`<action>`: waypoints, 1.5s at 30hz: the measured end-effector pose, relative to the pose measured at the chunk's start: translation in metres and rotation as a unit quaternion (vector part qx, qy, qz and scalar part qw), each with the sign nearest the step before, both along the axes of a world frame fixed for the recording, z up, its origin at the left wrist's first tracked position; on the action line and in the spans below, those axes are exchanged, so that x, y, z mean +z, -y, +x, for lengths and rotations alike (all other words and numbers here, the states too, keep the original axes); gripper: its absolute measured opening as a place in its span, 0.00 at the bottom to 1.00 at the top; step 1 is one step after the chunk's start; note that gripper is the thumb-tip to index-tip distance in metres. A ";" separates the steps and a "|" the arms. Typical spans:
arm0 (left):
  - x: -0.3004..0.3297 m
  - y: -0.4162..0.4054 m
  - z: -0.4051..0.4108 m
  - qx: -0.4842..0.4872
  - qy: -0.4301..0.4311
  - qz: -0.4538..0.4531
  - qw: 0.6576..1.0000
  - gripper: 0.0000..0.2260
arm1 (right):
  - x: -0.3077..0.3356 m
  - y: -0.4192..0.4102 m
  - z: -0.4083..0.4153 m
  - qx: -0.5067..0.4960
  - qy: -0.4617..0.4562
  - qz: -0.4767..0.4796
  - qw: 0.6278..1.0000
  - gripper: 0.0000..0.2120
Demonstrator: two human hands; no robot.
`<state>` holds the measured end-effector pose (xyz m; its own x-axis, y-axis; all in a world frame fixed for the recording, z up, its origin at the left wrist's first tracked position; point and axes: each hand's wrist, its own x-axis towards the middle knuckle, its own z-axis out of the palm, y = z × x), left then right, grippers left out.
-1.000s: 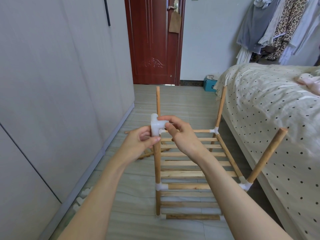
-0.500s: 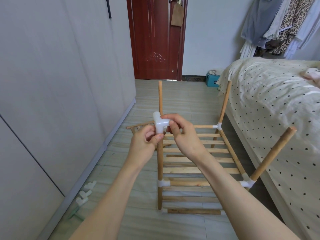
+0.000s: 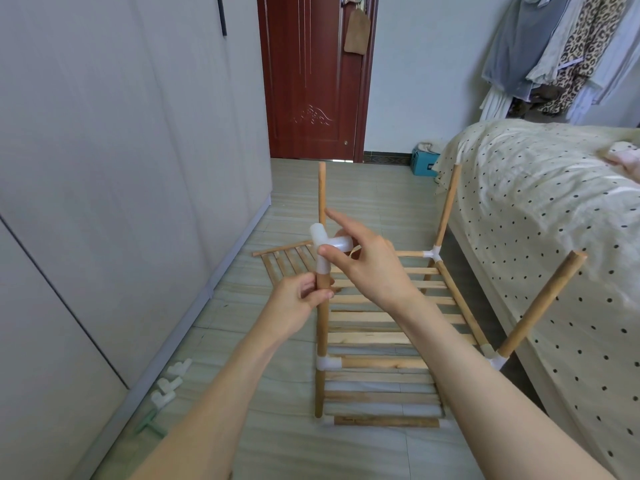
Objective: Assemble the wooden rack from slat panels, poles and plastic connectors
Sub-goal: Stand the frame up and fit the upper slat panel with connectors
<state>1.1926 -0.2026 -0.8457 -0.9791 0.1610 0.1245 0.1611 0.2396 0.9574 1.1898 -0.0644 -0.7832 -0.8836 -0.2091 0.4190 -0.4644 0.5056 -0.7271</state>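
Note:
The partly built rack stands on the floor, its lower slat panel [image 3: 374, 337] joined to upright poles by white plastic connectors. A white three-way connector [image 3: 318, 234] sits on top of the near-left pole [image 3: 322, 327]. My left hand [image 3: 294, 304] grips that pole just below the connector. My right hand [image 3: 374, 268] pinches the connector's side arm, thumb in front, a fingertip behind, and the index finger raised straight. The far-left pole [image 3: 322, 188], far-right pole [image 3: 448, 202] and near-right pole [image 3: 543, 303] have bare tops.
A loose slat panel [image 3: 284, 261] lies on the floor behind my hands. Spare white connectors [image 3: 169, 386] lie by the grey wardrobe [image 3: 104, 168] at left. A dotted bed [image 3: 536, 202] borders the rack on the right. A red door [image 3: 311, 81] and a blue box [image 3: 422, 164] are at the back.
My left hand slid down from the connector onto the pole beneath it. My right index finger lifted off the connector. The view has tilted down a little.

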 end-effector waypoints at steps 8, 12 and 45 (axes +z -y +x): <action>-0.005 -0.001 -0.001 0.016 0.018 0.019 1.000 0.10 | -0.009 0.001 0.002 -0.014 -0.041 -0.003 0.999 0.19; -0.003 -0.002 0.001 0.024 0.018 0.013 0.999 0.09 | -0.009 0.003 0.004 -0.017 -0.040 0.009 0.999 0.19; -0.039 0.058 0.063 0.033 0.188 -0.075 0.979 0.15 | -0.088 0.020 0.066 0.004 0.294 0.231 0.927 0.13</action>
<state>1.2560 -0.2607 -0.8849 -0.9601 0.0847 -0.2665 -0.2160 0.3805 0.8992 1.2553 -0.0848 -0.8711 -0.9287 -0.2536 -0.2706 -0.0614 0.8248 -0.5620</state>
